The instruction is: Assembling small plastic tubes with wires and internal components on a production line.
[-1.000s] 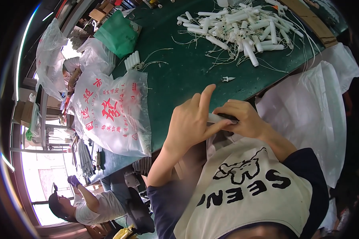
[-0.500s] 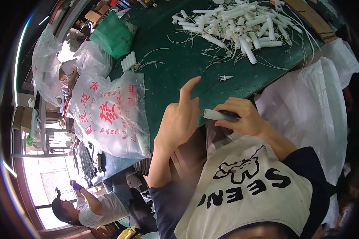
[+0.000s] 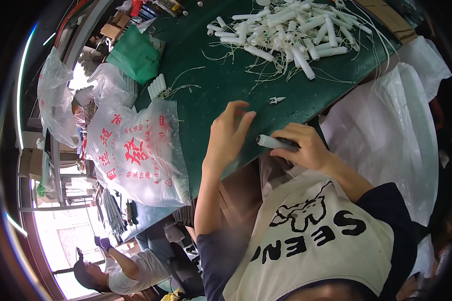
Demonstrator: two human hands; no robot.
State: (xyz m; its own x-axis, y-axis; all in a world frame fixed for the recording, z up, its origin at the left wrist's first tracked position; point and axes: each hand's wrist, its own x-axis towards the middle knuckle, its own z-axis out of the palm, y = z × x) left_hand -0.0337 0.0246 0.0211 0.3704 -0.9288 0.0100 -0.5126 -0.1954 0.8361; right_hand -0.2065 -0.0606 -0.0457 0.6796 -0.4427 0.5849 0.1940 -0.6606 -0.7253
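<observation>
My right hand (image 3: pixel 306 146) is closed around a short white tube (image 3: pixel 269 142), its open end pointing left. A dark object (image 3: pixel 289 144) shows beside the tube under my fingers; its kind is hidden. To the left, my left hand (image 3: pixel 226 134) hovers near the table edge with thumb and index finger apart and nothing visible between them. A small white piece with a pointed tip (image 3: pixel 276 100) lies on the green table (image 3: pixel 211 85) beyond both hands. Farther off sits a heap of white tubes with thin wires (image 3: pixel 299 37).
A clear plastic bag with red print (image 3: pixel 140 150) covers the table's left side. Behind it are several white tubes (image 3: pixel 157 86) and a green bag (image 3: pixel 135 54). White sacking (image 3: pixel 381 135) hangs at right. Another person (image 3: pixel 130 271) is at lower left.
My left hand has drawn its raised index finger in, and its thumb now stands away from it. My right hand still holds the tube in nearly the same place. The view has shifted slightly.
</observation>
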